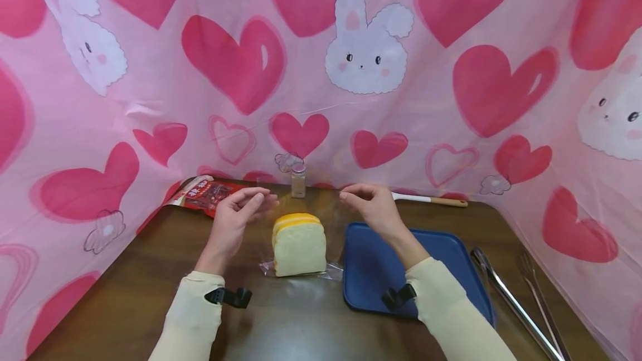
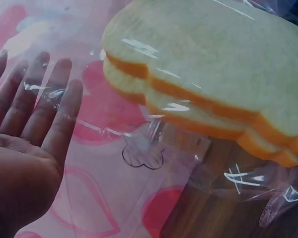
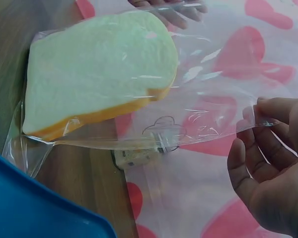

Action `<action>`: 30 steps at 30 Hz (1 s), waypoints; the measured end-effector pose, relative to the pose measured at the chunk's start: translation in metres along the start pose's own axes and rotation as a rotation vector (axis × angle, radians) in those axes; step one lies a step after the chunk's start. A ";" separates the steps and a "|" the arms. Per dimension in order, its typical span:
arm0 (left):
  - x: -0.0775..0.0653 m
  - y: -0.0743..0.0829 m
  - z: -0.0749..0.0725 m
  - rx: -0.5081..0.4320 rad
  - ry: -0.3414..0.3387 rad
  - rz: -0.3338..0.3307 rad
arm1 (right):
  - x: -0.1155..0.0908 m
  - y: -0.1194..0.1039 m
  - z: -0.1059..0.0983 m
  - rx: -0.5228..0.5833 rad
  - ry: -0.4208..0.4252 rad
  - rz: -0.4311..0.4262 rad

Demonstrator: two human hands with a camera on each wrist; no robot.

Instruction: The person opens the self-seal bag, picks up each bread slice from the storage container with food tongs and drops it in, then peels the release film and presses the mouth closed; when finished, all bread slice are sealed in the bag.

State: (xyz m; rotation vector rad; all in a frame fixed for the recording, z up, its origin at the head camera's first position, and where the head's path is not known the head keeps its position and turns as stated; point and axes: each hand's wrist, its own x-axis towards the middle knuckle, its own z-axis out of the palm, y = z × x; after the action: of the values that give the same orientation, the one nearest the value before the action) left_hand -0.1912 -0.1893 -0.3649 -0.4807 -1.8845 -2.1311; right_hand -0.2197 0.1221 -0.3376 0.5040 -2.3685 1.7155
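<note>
Slices of bread with orange crusts stand upright inside a clear plastic bag. My right hand pinches the bag's upper edge between thumb and fingers, as the right wrist view shows. On the other side, my left hand is raised at the bag's upper left. Its fingers look straight and spread in the left wrist view, with clear film across them. Whether the left thumb touches the film I cannot tell.
A blue tray lies under my right forearm. Metal tongs and a fork-ended utensil are farther right. Behind the bread are a small jar, a red snack packet and a wooden-handled utensil.
</note>
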 end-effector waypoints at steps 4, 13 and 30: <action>0.002 0.001 -0.002 -0.022 0.008 -0.001 | -0.002 0.000 -0.003 0.024 0.003 -0.024; 0.003 0.005 0.001 -0.081 0.102 0.043 | -0.003 0.004 -0.011 0.051 0.049 -0.008; 0.002 0.001 0.004 0.024 0.015 0.063 | -0.003 0.004 -0.007 0.055 0.018 -0.004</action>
State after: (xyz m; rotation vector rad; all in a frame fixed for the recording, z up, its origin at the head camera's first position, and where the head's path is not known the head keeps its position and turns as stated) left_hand -0.1918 -0.1858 -0.3628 -0.5104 -1.8594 -2.0644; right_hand -0.2188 0.1300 -0.3398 0.4995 -2.3121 1.7795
